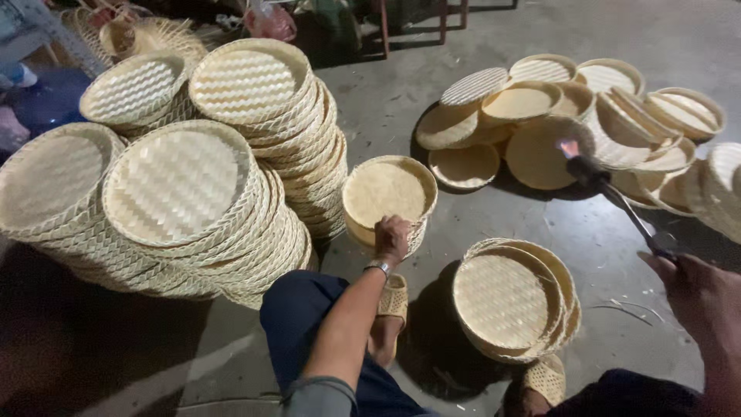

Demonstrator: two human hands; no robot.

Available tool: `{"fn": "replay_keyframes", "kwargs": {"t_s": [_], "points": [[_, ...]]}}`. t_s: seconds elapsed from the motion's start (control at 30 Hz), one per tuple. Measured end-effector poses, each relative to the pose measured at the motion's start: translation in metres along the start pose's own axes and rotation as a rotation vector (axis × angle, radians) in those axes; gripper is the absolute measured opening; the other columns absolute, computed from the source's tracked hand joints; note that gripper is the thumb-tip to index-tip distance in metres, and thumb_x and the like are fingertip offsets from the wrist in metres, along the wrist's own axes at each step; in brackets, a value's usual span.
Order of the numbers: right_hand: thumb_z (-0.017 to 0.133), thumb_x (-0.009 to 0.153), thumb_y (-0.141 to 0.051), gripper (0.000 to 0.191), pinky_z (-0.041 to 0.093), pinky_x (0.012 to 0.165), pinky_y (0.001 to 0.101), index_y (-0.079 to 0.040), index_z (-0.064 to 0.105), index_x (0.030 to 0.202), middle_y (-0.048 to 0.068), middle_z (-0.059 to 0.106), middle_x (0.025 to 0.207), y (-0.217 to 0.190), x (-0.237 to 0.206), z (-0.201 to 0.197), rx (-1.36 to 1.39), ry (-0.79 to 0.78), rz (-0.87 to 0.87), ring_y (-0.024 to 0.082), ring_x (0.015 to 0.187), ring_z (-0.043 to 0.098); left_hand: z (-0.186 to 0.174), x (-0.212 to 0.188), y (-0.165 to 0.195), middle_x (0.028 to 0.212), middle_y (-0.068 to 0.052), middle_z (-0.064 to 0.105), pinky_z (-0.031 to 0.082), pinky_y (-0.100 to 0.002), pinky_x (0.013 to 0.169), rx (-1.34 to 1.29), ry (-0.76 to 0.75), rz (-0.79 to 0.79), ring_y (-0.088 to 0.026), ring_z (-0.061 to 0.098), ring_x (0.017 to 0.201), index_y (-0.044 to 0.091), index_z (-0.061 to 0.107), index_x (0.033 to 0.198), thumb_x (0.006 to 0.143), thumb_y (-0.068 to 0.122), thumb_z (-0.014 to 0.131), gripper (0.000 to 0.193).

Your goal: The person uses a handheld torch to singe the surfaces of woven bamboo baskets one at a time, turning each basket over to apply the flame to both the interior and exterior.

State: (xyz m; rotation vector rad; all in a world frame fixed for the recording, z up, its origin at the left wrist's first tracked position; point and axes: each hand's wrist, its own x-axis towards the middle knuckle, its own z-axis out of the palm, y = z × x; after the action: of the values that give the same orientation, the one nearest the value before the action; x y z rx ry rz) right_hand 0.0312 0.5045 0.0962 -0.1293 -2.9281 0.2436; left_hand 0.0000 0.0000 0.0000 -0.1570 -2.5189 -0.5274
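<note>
My left hand (pixel 392 237) grips the near rim of a round woven bamboo tray (pixel 386 189) that tops a short stack on the floor in front of me. A bracelet sits on that wrist. At the right edge my right hand (pixel 698 297) holds a long black torch wand (pixel 617 202), and a small flame (pixel 569 147) burns at its tip. The flame points toward a loose pile of trays (pixel 540 150) at the back right. Another small stack of trays (pixel 505 301) leans between my knees and the wand.
Tall stacks of woven trays (pixel 185 193) fill the left side, reaching up to a stack (pixel 255 85) at the back. More trays (pixel 679 116) spread along the far right. My sandalled feet (pixel 394 297) rest on the grey concrete floor (pixel 602 239).
</note>
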Motion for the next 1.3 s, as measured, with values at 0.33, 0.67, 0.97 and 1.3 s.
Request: {"fn": "replay_keyframes", "kwargs": {"t_s": [0.33, 0.67, 0.97, 1.3], "points": [[0.061, 0.111, -0.044, 0.038, 0.049, 0.052, 0.0369, -0.011, 0.08, 0.11, 0.015, 0.072, 0.073, 0.061, 0.064, 0.06, 0.002, -0.023, -0.021, 0.022, 0.055, 0.061, 0.056, 0.043, -0.008, 0.088, -0.009, 0.065, 0.046, -0.047, 0.081, -0.067, -0.049, -0.108, -0.033, 0.057, 0.092, 0.012, 0.069, 0.08, 0.086, 0.017, 0.061, 0.011], [0.06, 0.111, -0.05, 0.041, 0.052, 0.056, 0.0395, -0.014, 0.08, 0.113, 0.013, 0.07, 0.069, 0.036, 0.04, 0.025, -0.113, -0.129, 0.085, 0.024, 0.054, 0.064, 0.078, 0.007, -0.033, 0.099, -0.011, 0.068, 0.048, -0.044, 0.092, -0.023, -0.186, -0.166, -0.032, 0.059, 0.1, 0.009, 0.074, 0.101, 0.092, 0.015, 0.062, 0.016], [0.059, 0.105, -0.052, 0.043, 0.057, 0.069, 0.0485, -0.017, 0.078, 0.122, 0.018, 0.076, 0.09, 0.004, 0.033, -0.04, -0.045, -0.129, 0.079, 0.037, 0.074, 0.074, 0.116, -0.006, 0.018, 0.117, -0.023, 0.066, 0.047, -0.051, 0.1, -0.078, -0.106, 0.079, -0.039, 0.059, 0.111, 0.005, 0.065, 0.126, 0.091, 0.015, 0.062, 0.036], [0.056, 0.103, -0.053, 0.045, 0.058, 0.072, 0.0521, -0.016, 0.077, 0.119, 0.02, 0.076, 0.09, -0.02, 0.032, -0.074, 0.013, -0.176, 0.123, 0.04, 0.079, 0.075, 0.18, -0.08, 0.116, 0.116, -0.03, 0.064, 0.053, -0.053, 0.093, -0.241, -0.347, -0.407, -0.047, 0.062, 0.111, 0.001, 0.058, 0.12, 0.085, 0.027, 0.077, 0.048]]}}
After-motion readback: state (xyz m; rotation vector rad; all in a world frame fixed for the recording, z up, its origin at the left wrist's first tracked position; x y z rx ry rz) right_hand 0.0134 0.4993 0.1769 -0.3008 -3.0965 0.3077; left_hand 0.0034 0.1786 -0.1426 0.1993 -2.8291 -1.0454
